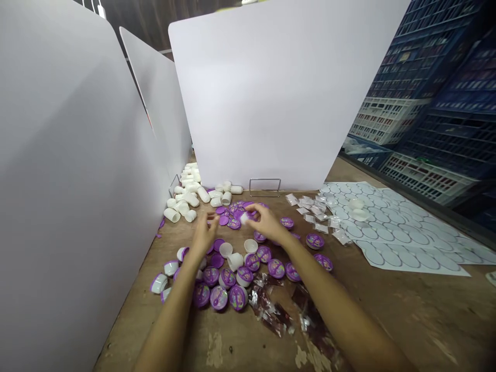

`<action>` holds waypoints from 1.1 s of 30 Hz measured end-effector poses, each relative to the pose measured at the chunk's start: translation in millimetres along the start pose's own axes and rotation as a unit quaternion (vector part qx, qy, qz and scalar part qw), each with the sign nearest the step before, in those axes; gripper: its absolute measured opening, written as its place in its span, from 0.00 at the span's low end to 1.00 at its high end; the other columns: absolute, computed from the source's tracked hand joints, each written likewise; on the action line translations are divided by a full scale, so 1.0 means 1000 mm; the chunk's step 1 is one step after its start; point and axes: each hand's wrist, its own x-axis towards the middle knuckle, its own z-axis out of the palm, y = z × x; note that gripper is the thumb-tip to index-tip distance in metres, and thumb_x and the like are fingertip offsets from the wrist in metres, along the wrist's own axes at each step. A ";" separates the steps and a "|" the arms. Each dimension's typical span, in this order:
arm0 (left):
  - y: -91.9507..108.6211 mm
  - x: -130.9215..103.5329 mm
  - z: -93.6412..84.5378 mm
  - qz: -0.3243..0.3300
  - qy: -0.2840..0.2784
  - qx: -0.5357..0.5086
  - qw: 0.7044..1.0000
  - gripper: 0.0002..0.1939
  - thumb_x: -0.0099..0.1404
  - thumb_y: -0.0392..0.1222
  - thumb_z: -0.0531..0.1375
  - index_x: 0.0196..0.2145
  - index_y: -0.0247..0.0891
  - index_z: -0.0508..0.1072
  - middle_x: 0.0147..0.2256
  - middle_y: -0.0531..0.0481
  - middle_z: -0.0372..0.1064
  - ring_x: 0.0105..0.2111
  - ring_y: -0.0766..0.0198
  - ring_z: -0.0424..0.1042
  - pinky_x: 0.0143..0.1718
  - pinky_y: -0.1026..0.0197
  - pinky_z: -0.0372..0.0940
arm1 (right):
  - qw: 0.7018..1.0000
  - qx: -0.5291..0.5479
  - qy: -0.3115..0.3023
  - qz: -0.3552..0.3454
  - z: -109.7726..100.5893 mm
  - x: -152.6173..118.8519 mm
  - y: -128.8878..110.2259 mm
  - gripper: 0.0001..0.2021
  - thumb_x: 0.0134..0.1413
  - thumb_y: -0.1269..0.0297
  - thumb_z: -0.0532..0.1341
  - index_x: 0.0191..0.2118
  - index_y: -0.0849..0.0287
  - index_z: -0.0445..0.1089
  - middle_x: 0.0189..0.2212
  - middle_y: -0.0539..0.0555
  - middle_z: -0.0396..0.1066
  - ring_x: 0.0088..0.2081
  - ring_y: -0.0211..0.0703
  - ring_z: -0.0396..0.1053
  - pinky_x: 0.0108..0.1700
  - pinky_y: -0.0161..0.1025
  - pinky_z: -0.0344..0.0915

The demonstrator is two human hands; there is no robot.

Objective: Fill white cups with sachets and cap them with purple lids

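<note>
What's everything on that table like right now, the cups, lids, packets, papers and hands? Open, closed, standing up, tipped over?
Left hand: fingers curled, grip unclear
Right hand: pinching a small white thing, blurred
Purple-lidded cups: closed, some tipped
Clear-white cup: open, upright
White cups at the back: heaped, mostly on their sides
Loose purple lid: off, flat
Dark red packets: loosely piled
Paper sheets: flat, overlapping

A busy wooden table (387, 299)

White cups (190, 199) lie heaped at its far left, with loose purple lids (223, 220) beside them. Lidded cups (276, 268) spread across the middle; dark red packets (277, 325) lie nearer the front. Small white packets (321, 228) and overlapping printed sheets (406, 253) lie to the right.
</note>
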 end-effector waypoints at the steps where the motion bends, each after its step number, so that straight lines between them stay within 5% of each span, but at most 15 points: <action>1: 0.002 0.014 -0.006 -0.005 0.016 0.009 1.000 0.09 0.51 0.36 0.68 0.32 0.36 0.73 0.36 0.44 0.72 0.34 0.59 0.72 0.30 0.64 0.66 | 0.999 -0.031 0.036 0.021 -0.008 0.011 0.007 0.14 0.42 0.72 0.64 0.40 0.63 0.72 0.38 0.57 0.73 0.39 0.43 0.69 0.46 0.44 0.66; 5: 0.012 0.035 -0.005 -0.037 -0.019 0.008 0.999 0.09 0.54 0.41 0.67 0.28 0.35 0.72 0.28 0.44 0.69 0.31 0.56 0.73 0.28 0.61 0.66 | 0.997 -0.034 0.060 0.015 -0.017 0.027 0.013 0.13 0.42 0.70 0.64 0.39 0.63 0.73 0.37 0.56 0.74 0.38 0.43 0.70 0.44 0.43 0.67; 8: 0.014 0.010 0.019 -0.068 -0.135 -0.084 0.985 0.18 0.56 0.49 0.67 0.40 0.34 0.75 0.31 0.45 0.72 0.28 0.59 0.73 0.28 0.58 0.69 | 0.995 0.001 0.042 -0.086 0.002 0.010 -0.003 0.16 0.46 0.67 0.65 0.44 0.61 0.73 0.41 0.56 0.74 0.42 0.44 0.71 0.47 0.44 0.67; 10: 0.013 -0.012 0.033 -0.061 -0.157 -0.177 0.970 0.22 0.52 0.48 0.70 0.42 0.35 0.75 0.33 0.47 0.72 0.28 0.64 0.73 0.30 0.61 0.70 | 0.987 0.015 0.046 -0.152 0.017 -0.006 -0.015 0.16 0.49 0.68 0.64 0.46 0.59 0.73 0.45 0.57 0.73 0.48 0.46 0.69 0.52 0.45 0.65; 14: 0.011 -0.045 0.044 -0.051 -0.085 -0.279 0.955 0.20 0.47 0.43 0.73 0.36 0.35 0.75 0.34 0.49 0.74 0.29 0.68 0.73 0.30 0.65 0.69 | 0.976 0.023 0.035 -0.212 0.032 -0.032 -0.022 0.17 0.58 0.70 0.58 0.53 0.55 0.71 0.51 0.57 0.72 0.55 0.47 0.66 0.59 0.48 0.61; 22: 0.011 -0.075 0.057 -0.016 -0.015 -0.306 0.952 0.16 0.43 0.39 0.73 0.29 0.36 0.73 0.32 0.53 0.73 0.29 0.68 0.72 0.32 0.65 0.67 | 0.980 0.096 0.048 -0.168 0.046 -0.074 -0.025 0.23 0.66 0.63 0.51 0.65 0.52 0.56 0.62 0.57 0.61 0.62 0.48 0.59 0.64 0.50 0.57; 29: 0.009 -0.086 0.063 -0.004 0.015 -0.298 0.954 0.14 0.47 0.41 0.72 0.31 0.36 0.76 0.31 0.52 0.72 0.29 0.68 0.70 0.28 0.67 0.65 | 0.964 0.050 0.161 -0.205 0.050 -0.080 -0.030 0.21 0.61 0.70 0.56 0.59 0.48 0.67 0.50 0.56 0.72 0.52 0.49 0.68 0.54 0.48 0.65; 33: 0.011 -0.087 0.062 -0.004 0.030 -0.291 0.956 0.14 0.47 0.43 0.72 0.30 0.34 0.76 0.30 0.51 0.73 0.28 0.69 0.70 0.28 0.68 0.65 | 0.967 0.044 0.176 -0.176 0.052 -0.082 -0.031 0.20 0.59 0.70 0.58 0.57 0.51 0.70 0.41 0.56 0.74 0.43 0.48 0.70 0.46 0.45 0.68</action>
